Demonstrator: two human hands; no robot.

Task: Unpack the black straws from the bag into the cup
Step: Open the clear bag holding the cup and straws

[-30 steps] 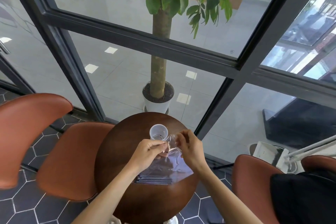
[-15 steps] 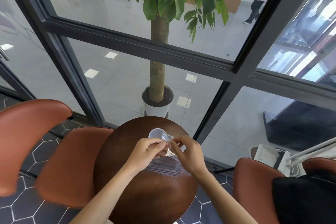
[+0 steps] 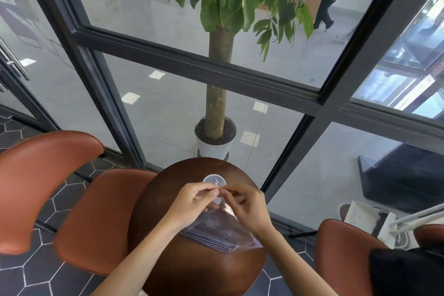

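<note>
Opening step: left hand (image 3: 194, 199) and right hand (image 3: 247, 206) each pinch the bag (image 3: 216, 226) mouth (straws (image 3: 206, 239) inside) near the cup (image 3: 213, 180); next, part it.

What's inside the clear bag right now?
Black straws lie bundled in the bag on the table. Both hands pinch its top, hiding the opening.
</note>
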